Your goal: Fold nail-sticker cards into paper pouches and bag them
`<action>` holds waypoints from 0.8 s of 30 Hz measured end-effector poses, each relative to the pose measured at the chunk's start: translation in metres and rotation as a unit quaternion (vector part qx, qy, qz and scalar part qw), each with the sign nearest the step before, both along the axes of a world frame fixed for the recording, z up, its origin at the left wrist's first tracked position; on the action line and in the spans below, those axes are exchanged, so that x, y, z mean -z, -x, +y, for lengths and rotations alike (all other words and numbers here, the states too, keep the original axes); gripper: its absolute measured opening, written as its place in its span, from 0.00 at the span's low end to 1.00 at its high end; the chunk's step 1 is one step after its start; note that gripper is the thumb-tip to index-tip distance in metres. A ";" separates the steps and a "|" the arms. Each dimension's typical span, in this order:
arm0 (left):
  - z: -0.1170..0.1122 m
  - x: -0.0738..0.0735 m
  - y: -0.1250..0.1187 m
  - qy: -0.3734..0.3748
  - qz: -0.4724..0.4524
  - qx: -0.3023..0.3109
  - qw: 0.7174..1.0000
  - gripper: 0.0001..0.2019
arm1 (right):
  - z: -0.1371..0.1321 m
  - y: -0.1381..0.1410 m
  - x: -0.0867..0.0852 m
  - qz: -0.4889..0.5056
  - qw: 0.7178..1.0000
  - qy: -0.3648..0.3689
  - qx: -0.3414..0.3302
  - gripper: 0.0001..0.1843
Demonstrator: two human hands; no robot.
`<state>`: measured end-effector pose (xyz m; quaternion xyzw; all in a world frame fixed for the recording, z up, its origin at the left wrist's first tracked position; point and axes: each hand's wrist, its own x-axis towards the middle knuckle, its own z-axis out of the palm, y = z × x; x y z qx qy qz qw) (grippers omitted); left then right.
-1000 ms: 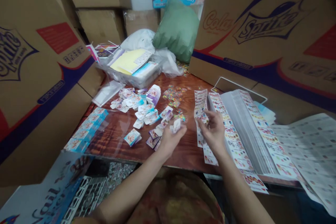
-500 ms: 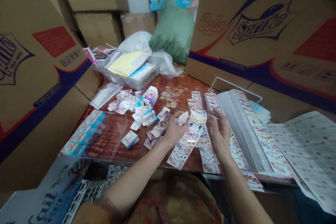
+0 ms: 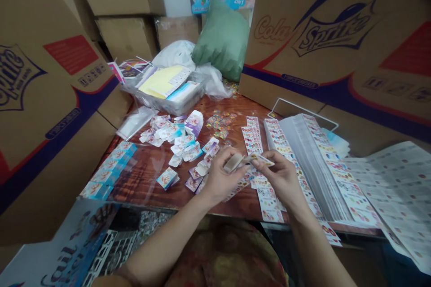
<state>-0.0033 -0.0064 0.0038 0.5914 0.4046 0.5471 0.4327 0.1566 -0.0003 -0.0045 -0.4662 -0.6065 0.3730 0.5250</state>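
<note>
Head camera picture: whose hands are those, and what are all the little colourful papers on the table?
There is no machine here. A person wears a camera on the head, so you look down at their own two bare hands. The left hand pinches a small open cardboard packet. The right hand holds a folded strip of colourful nail stickers right at the packet's mouth. They work over a brown wooden table. On it lie a heap of small printed packets, a row of blue-and-white packets on the left, and long sticker strips stacked on the right. Big brown cardboard boxes stand around.
</note>
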 end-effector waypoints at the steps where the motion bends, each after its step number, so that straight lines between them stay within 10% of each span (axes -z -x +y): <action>1: -0.003 0.000 0.000 0.014 -0.006 0.000 1.000 0.08 | -0.002 0.002 0.001 0.020 1.000 0.014 0.015 0.13; 6: -0.014 0.005 0.003 0.135 -0.062 0.040 0.988 0.12 | -0.012 0.006 0.010 -0.066 0.995 -0.042 0.060 0.10; 13: -0.015 0.001 0.018 0.121 -0.069 0.011 0.990 0.10 | -0.034 0.009 0.013 -0.218 0.966 -0.117 -0.075 0.21; 18: -0.022 0.002 0.021 0.132 -0.078 0.006 0.988 0.11 | -0.035 0.013 0.019 -0.169 0.979 -0.056 -0.103 0.14; 24: -0.033 0.015 0.024 0.183 -0.076 0.022 0.980 0.13 | -0.030 0.010 0.021 -0.094 0.995 0.021 0.014 0.14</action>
